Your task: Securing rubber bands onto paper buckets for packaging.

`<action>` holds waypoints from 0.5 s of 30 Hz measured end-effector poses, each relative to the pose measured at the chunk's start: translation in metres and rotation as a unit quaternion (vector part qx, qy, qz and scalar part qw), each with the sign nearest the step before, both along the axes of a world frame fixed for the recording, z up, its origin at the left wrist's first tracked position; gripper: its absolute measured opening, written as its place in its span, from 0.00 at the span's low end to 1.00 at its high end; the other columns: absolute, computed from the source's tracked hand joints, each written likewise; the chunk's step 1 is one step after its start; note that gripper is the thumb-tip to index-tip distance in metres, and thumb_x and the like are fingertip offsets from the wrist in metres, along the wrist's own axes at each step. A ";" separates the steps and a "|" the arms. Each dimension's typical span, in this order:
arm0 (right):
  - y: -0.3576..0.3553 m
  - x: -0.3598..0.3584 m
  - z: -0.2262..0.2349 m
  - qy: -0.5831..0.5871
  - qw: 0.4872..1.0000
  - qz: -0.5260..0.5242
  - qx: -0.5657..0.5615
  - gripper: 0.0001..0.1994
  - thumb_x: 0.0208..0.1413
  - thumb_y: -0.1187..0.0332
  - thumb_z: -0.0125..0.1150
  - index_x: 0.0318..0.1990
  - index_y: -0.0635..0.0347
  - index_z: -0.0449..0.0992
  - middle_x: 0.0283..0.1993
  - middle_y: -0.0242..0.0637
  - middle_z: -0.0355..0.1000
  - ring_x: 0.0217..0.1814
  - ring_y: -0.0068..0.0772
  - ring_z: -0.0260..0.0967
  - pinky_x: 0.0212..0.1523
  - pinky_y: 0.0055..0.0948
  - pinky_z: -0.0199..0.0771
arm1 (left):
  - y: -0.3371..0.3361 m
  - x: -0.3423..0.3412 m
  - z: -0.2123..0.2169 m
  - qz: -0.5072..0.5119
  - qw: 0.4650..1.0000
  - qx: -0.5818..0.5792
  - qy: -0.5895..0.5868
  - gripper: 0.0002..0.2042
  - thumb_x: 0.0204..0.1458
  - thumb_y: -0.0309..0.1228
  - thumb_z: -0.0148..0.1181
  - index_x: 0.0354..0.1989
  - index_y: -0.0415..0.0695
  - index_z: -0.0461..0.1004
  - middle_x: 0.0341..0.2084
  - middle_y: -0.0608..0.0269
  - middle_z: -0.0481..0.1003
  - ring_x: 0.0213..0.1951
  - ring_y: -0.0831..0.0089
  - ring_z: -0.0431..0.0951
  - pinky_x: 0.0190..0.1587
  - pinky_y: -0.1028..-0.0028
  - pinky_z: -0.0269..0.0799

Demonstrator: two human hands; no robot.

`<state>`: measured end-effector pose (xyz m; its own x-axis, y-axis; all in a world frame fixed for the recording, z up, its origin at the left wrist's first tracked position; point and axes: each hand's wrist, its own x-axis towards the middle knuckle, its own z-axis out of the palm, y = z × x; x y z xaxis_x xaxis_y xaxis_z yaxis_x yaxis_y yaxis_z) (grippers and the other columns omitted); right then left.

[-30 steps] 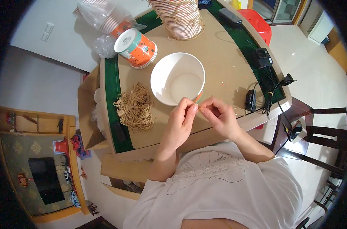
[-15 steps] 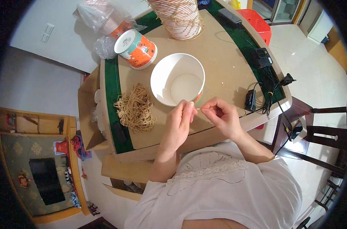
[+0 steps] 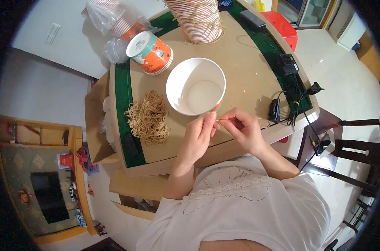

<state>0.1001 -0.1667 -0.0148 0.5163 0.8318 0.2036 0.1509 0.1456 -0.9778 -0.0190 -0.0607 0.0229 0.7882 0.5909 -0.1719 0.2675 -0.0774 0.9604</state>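
Between my two hands runs a thin tan string (image 3: 265, 121), whose loose end curls out past the right one. My left hand (image 3: 203, 130) is closed, thumb and fingers pinched on the string. My right hand (image 3: 242, 129) pinches it too, fingertips almost touching the left ones. Just beyond them a white paper bucket (image 3: 196, 86) stands with its open mouth toward me, nothing seen inside. Left of the bucket lies a tangled heap of tan string (image 3: 148, 120). Which part of the string each fingertip grips is too small to make out.
A tall stack of striped paper buckets wound with string (image 3: 197, 21) stands at the back. Orange and teal buckets (image 3: 156, 58) and plastic-wrapped ones (image 3: 123, 25) are at the back left. Black adapters and cables (image 3: 296, 96) lie along the table's right edge. A red stool (image 3: 281, 27) stands beyond.
My hands have drawn slightly closer together, and less string shows between their fingertips. Both still pinch it. The bucket and the heap have not moved on the table.
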 end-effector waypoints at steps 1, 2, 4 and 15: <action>0.000 -0.001 -0.001 -0.008 1.000 0.000 0.008 0.01 0.54 0.77 0.57 0.33 0.64 0.73 0.27 0.26 0.68 0.25 0.09 0.60 0.24 0.12 0.60 | 0.000 0.000 -0.002 0.001 1.000 0.000 -0.001 0.10 0.60 0.30 0.46 0.29 0.37 0.65 0.19 0.68 0.65 0.22 0.81 0.61 0.25 0.79 0.59; 0.001 -0.001 -0.001 -0.015 1.000 0.000 0.015 0.01 0.54 0.77 0.57 0.33 0.64 0.73 0.27 0.26 0.69 0.25 0.09 0.60 0.24 0.12 0.60 | -0.001 0.000 -0.005 -0.007 1.000 0.017 -0.017 0.09 0.60 0.30 0.46 0.29 0.38 0.65 0.19 0.68 0.65 0.22 0.81 0.60 0.25 0.79 0.58; 0.000 -0.002 0.003 -0.023 1.000 -0.001 0.014 0.01 0.54 0.76 0.57 0.34 0.64 0.73 0.27 0.26 0.68 0.25 0.09 0.60 0.24 0.12 0.60 | -0.001 -0.001 -0.008 -0.015 0.999 0.033 -0.034 0.09 0.60 0.30 0.46 0.30 0.38 0.65 0.19 0.68 0.65 0.22 0.82 0.60 0.25 0.79 0.58; 0.003 0.000 0.001 0.061 0.997 0.037 -0.022 0.04 0.57 0.73 0.56 0.36 0.65 0.71 0.29 0.25 0.68 0.28 0.09 0.60 0.27 0.12 0.60 | 0.001 -0.004 -0.009 -0.011 0.996 0.060 -0.060 0.05 0.58 0.25 0.49 0.31 0.38 0.64 0.20 0.69 0.63 0.23 0.84 0.58 0.24 0.81 0.56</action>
<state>0.0996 -0.1636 -0.0138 0.4729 0.8748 0.1054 0.0203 0.1087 -0.9939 -0.0234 -0.0600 0.0135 0.8114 0.5844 -0.0040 0.1477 -0.1985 0.9689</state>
